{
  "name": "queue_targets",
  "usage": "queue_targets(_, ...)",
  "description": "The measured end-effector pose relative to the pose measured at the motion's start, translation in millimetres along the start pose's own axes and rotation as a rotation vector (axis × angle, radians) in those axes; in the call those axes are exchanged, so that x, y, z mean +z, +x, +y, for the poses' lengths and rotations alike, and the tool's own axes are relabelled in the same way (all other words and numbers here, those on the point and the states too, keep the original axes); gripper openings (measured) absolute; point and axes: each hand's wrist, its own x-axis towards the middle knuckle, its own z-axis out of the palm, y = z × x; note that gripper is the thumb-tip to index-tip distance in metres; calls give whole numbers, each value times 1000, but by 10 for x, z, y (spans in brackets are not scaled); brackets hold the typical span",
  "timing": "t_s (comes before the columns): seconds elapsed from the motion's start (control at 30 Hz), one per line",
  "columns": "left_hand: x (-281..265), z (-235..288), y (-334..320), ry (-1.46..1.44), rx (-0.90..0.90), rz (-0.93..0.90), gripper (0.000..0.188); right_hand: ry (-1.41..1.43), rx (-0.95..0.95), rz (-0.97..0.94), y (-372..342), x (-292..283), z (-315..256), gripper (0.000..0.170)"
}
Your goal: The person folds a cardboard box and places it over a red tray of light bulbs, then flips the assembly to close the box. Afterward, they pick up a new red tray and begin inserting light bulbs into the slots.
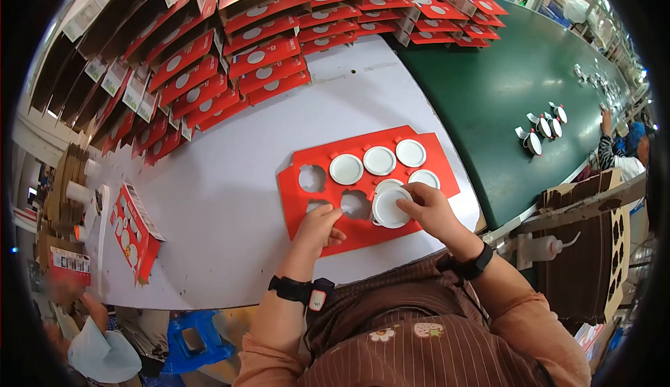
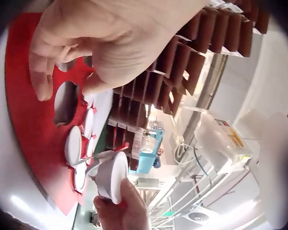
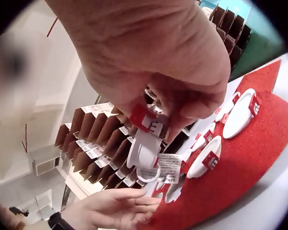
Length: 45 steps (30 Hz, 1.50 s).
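Note:
A red card with round cut-outs (image 1: pixel 370 237) lies on the white table, several white round cups (image 1: pixel 380 160) seated in its back and right cut-outs. Above its front right part, my right hand (image 1: pixel 436 212) pinches another white cup (image 1: pixel 391 209) between thumb and fingers. In the right wrist view this cup (image 3: pixel 143 152) carries a red tab and a printed paper tag (image 3: pixel 168 167). My left hand (image 1: pixel 319 232) is at the card's front left, beside uncovered cut-outs; in the left wrist view its loosely bent fingers (image 2: pixel 41 79) are over the card, contact unclear.
Stacked red cartons (image 1: pixel 265 55) line the table's back. A printed red carton (image 1: pixel 136 237) stands at the left. On the green surface (image 1: pixel 481 108) to the right are more tagged cups (image 1: pixel 534 143). Other people are at the far left and right edges.

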Motion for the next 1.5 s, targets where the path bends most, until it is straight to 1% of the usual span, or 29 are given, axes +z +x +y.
queue_targets(0.13,94,-75,-11,-9,-42,-97,13,-18,-51,24,70,115,-61,34)
queue_targets(0.2,155,-159,-51,-206,-45,-132,14,-215,-115,94,45,166,-141,31)
queue_targets(0.23,177,-202,-53,-225,-53,-120,17,-213,-109,91,44,197,-144,31)
queue_targets(0.3,234,-238,-86,-238,-58,-124,18,-347,-198,114,36,259,-140,29)
queue_targets(0.4,312,-284,-129,-254,-59,-118,22,-473,-200,100,28,363,-50,30)
queue_targets(0.43,323,-288,-132,-255,-58,-110,23,-473,-203,99,42,386,-7,30)
queue_targets(0.5,318,-290,-135,-255,-61,-131,23,-221,-33,47,69,392,71,29)
queue_targets(0.53,316,-294,-138,-255,-72,-154,23,-220,-34,47,63,385,73,29)
queue_targets(0.63,302,-305,-84,-210,-62,-210,15,-264,-108,-3,43,343,88,27)
queue_targets(0.7,327,-356,-60,-247,-64,-208,13,-597,-243,-26,81,336,182,30)
queue_targets(0.73,310,-370,-76,-236,-59,-218,13,-549,-358,55,93,368,265,26)
queue_targets(0.77,278,-417,-82,-245,-1,-247,15,-407,-314,30,63,373,159,28)
queue_targets(0.8,303,-284,-186,-239,-88,-196,19,-570,-184,36,35,381,22,31)
queue_targets(0.87,341,-300,-162,-227,-78,-184,25,-702,-250,62,-43,373,50,30)
queue_targets(0.9,335,-288,-172,-295,-79,-250,46,-681,-302,90,-44,396,55,24)
queue_targets(0.93,342,-282,-193,-293,-84,-261,46,-688,-293,95,-45,403,49,24)
queue_targets(1.0,366,-282,-210,-266,-89,-210,67,-598,-242,51,1,387,42,23)
queue_targets(1.03,341,-303,-173,-272,-61,-258,78,-574,-227,26,27,380,51,23)
queue_targets(1.07,374,-326,-142,-270,-66,-270,78,-581,-217,33,47,344,95,23)
queue_targets(1.17,303,-324,-142,-261,-29,-334,77,-421,-165,-49,169,384,158,23)
queue_targets(1.2,322,-312,-168,-263,-75,-251,77,-512,-133,-91,163,390,105,27)
queue_targets(1.27,311,-346,-89,-279,-28,-304,79,-837,-199,-135,109,398,45,31)
queue_targets(1.3,374,-346,-63,-277,-28,-331,79,-1048,-335,-136,81,390,90,35)
queue_targets(1.33,393,-318,-90,-283,-51,-259,78,-1055,-329,-129,73,385,13,35)
queue_targets(1.37,374,-315,-126,-289,-78,-178,77,-1154,-330,-177,46,393,-91,35)
queue_targets(1.4,349,-330,-145,-287,-82,-181,77,-1252,-329,-226,25,380,-136,36)
queue_targets(1.43,341,-347,-150,-322,-73,-166,73,-1263,-424,-181,14,342,-103,33)
queue_targets(1.47,356,-354,-131,-359,-65,-160,70,-1276,-404,-174,-26,301,-81,33)
queue_targets(1.5,345,-358,-108,-362,-33,-190,63,-1234,-522,-148,-97,283,-77,31)
